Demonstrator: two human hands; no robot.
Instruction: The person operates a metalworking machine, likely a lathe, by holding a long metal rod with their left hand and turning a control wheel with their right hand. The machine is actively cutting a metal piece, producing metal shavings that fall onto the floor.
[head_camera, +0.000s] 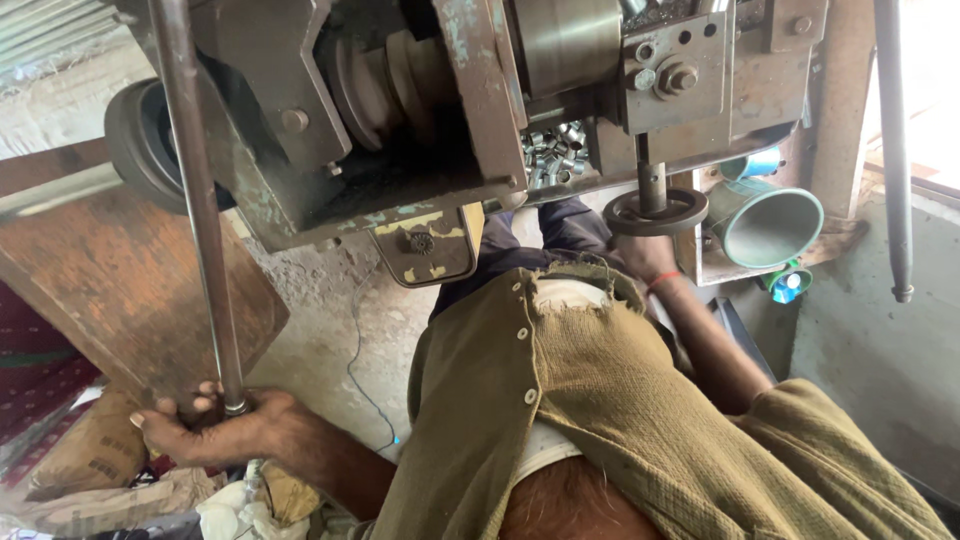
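My left hand (215, 430) is closed around the lower end of a long steel rod (195, 190) that runs up past the machine's left side. My right hand (645, 258), with a red thread on the wrist, reaches to a small dark handwheel (652, 212) on a vertical spindle under the machine and grips its rim; the fingers are partly hidden behind the wheel. The machine (440, 110) is a worn grey-green metal lathe-like body with a stepped pulley (390, 80). My olive button shirt (600, 420) fills the lower middle.
A heap of small shiny metal rings (555, 150) lies on the machine bed. A teal cone-shaped cup (770, 225) sits right of the handwheel. A second steel rod (893, 150) hangs at the right. A wooden board (120, 290), sacks (85, 450) and a blue wire (355, 350) lie at the left.
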